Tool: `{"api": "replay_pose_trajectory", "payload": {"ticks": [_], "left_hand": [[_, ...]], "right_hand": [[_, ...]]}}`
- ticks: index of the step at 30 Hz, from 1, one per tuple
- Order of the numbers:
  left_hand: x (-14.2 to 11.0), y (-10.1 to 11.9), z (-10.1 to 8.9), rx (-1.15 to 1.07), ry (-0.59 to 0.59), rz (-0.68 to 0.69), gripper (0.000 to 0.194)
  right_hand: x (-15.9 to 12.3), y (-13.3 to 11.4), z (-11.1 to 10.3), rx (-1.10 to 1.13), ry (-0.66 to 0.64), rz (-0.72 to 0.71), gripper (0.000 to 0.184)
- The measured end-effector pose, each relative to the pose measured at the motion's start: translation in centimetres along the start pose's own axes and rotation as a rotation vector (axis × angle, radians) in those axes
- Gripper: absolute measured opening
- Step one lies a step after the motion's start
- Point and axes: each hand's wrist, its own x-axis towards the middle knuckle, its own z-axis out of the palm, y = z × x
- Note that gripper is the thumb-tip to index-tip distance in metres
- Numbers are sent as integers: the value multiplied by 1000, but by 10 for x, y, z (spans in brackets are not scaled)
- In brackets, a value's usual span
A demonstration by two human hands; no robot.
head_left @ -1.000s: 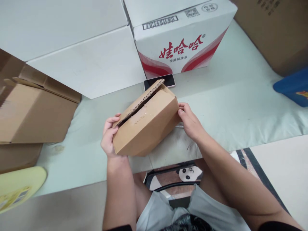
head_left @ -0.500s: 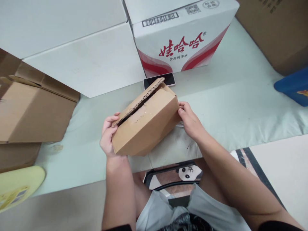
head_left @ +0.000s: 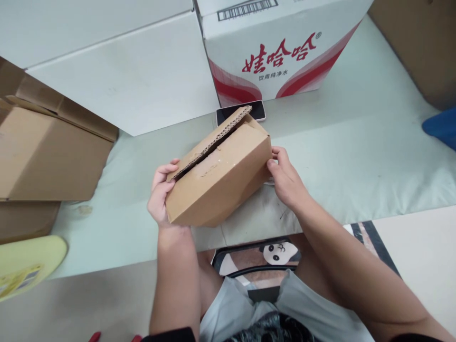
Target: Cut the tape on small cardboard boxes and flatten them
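Note:
I hold a small brown cardboard box tilted above a pale green mat. Its top flap stands slightly raised, showing a corrugated edge. My left hand grips the box's left end, fingers curled over the top corner. My right hand presses against the right end with fingers closed on it. A dark phone lies flat on the mat just behind the box, partly hidden by it.
A white carton with red print stands behind the phone, next to a large white box. Brown cartons are stacked at left above a yellow object. A brown box and a blue item sit at right.
The box and both hands have shifted slightly to the right and up in view; the grip is unchanged. The view has tilted down a little.

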Motion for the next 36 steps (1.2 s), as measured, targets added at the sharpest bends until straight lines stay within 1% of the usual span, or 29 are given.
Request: {"api": "replay_pose_trajectory", "payload": {"ticks": [5, 17, 23, 36], "left_hand": [[-1, 0, 1, 10, 1, -23, 15], [1, -4, -5, -21, -31, 23, 13], [0, -2, -3, 18, -7, -22, 14], [0, -2, -4, 26, -9, -31, 15]], "right_hand": [[2, 0, 0, 13, 0, 0, 26], [3, 1, -1, 4, -5, 1, 27], [4, 3, -1, 5, 0, -10, 28], [4, 2, -1, 4, -5, 2, 28]]}}
